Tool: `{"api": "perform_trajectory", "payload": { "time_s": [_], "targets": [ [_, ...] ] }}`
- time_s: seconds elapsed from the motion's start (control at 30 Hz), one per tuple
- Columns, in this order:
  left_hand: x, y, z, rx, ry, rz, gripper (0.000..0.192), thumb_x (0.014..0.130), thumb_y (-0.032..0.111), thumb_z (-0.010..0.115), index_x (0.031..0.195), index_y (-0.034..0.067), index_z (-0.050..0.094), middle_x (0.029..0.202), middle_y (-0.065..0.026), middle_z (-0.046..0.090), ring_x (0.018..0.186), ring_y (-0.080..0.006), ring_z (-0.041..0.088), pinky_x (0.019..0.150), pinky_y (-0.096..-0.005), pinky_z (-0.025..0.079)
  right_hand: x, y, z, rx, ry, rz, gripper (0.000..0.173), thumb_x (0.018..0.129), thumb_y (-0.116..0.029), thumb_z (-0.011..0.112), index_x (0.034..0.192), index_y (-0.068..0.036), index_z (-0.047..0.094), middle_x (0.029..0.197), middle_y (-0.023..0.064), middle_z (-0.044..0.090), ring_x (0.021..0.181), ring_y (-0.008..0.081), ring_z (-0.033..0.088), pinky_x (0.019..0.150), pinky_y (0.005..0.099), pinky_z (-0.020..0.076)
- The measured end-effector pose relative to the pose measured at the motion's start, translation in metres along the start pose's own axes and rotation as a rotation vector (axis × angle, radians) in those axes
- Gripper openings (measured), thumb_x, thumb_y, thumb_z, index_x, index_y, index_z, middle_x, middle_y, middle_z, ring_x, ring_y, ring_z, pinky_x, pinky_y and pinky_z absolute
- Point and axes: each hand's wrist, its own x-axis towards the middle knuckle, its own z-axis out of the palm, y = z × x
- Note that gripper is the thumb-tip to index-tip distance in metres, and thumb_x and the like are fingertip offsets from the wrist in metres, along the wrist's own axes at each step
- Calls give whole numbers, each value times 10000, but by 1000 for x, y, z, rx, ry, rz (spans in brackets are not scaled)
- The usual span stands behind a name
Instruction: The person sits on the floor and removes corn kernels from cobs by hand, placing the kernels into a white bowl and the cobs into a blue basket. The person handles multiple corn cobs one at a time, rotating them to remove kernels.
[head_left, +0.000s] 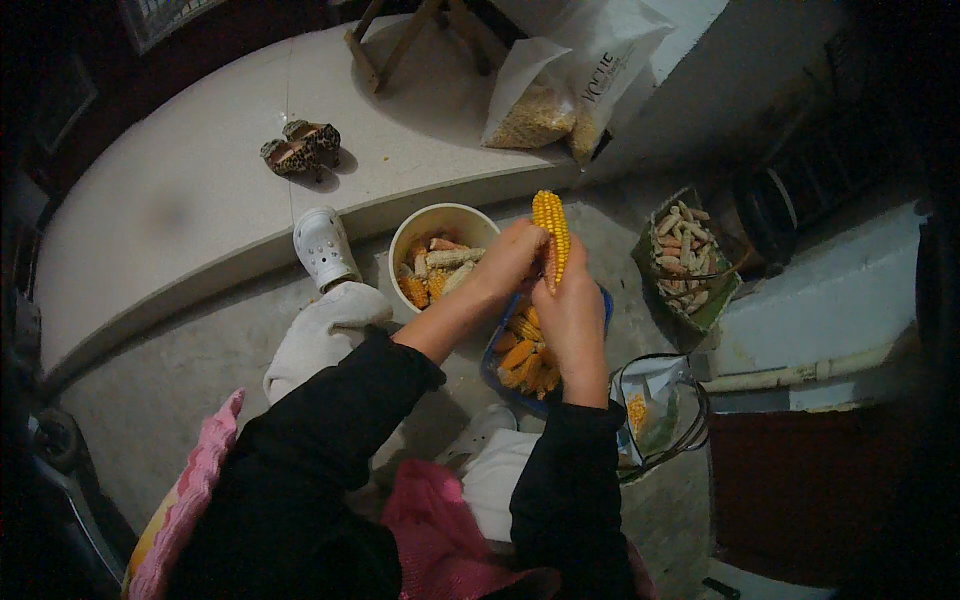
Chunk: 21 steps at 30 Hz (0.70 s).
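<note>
Both my hands hold one ear of yellow corn (551, 225), its kernelled end pointing up and away from me. My left hand (514, 255) grips its left side and my right hand (574, 307) wraps the lower right side. A strip along the ear near my fingers looks stripped of kernels. Below my hands sits a blue container (491, 367) with several yellow corn ears (525, 360). To its left, a round cream bucket (395, 251) holds bare cobs (454, 257) and some cobs with kernels on them.
A green basket (646, 262) of bare cobs stands at the right, above a bag (652, 375) with loose kernels. Clear bags of grain (532, 120), patterned shoes (304, 146) and wooden legs (405, 45) are on the raised step (202, 195). My white clog (322, 244) is beside its edge.
</note>
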Motion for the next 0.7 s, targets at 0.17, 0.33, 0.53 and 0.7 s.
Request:
{"api": "perform_trajectory", "payload": {
  "time_s": [0.17,0.33,0.53,0.7],
  "targets": [
    [-6,-1,-6,156,80,105,238,817,298,408,925,93,463,801,-11,474,660,-101,458,541,-239,387,-1,0,13,-61,7,-28,492,779,-77,562,1223,-40,352,898,252,585,821,404,573,676,446,457],
    [-11,1,-10,121,51,160,229,821,306,388,822,92,470,731,-11,458,600,-93,414,482,-246,351,-5,-4,19,-254,-8,-36,551,776,-102,584,1244,-59,296,848,229,598,771,391,585,616,447,456],
    [-12,2,-22,133,80,34,281,826,269,370,883,19,486,752,-52,504,638,-139,466,546,-279,400,-4,-2,37,-342,2,-61,568,778,-150,597,1239,-63,278,815,204,607,731,382,590,581,448,453],
    [-10,0,-22,157,83,6,284,815,239,369,890,-2,501,756,-71,528,654,-148,495,573,-280,420,-4,2,38,-369,-18,-54,579,774,-155,603,1241,-57,275,809,202,608,720,378,594,576,443,457]
  ]
}}
